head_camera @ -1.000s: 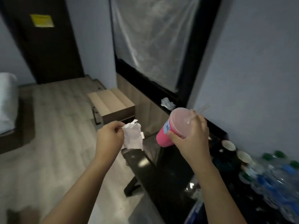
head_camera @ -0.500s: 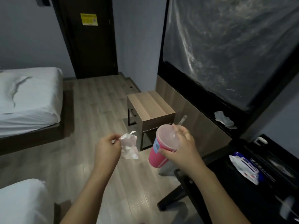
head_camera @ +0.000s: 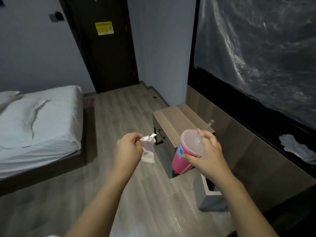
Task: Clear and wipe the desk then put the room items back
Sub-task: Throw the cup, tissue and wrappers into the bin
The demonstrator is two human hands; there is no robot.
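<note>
The right hand (head_camera: 207,156) grips a pink plastic cup (head_camera: 183,159) by its top, thumb on the near side and fingers curled over the translucent lid (head_camera: 192,142). The cup is tilted, its base pointing down and to the left, and a blue-and-white label (head_camera: 180,151) sits on its side just under the rim. A clear straw (head_camera: 210,124) sticks up behind the fingers. The left hand (head_camera: 129,147) pinches a crumpled white tissue (head_camera: 148,149) between thumb and fingertips, so that the paper hangs down to the right of the fist. Both things are held in the air above the floor, near each other but apart.

Behind the cup stands a small light-wood bedside cabinet (head_camera: 177,122) with a dark handle on its front. Just below the right forearm, on the floor against the wall panel, is a grey square waste bin (head_camera: 207,200); its inside is dark and what it holds cannot be told. The floor (head_camera: 119,113) is pale wood-look planking. To the left is a bed with white sheets (head_camera: 39,120) on a dark frame. At the back a dark door (head_camera: 102,48) carries a yellow notice (head_camera: 104,28). Along the right wall runs a large black-framed panel covered in crinkled clear plastic film (head_camera: 256,53), and on its lower ledge lies a crumpled white cloth or paper (head_camera: 295,147).
</note>
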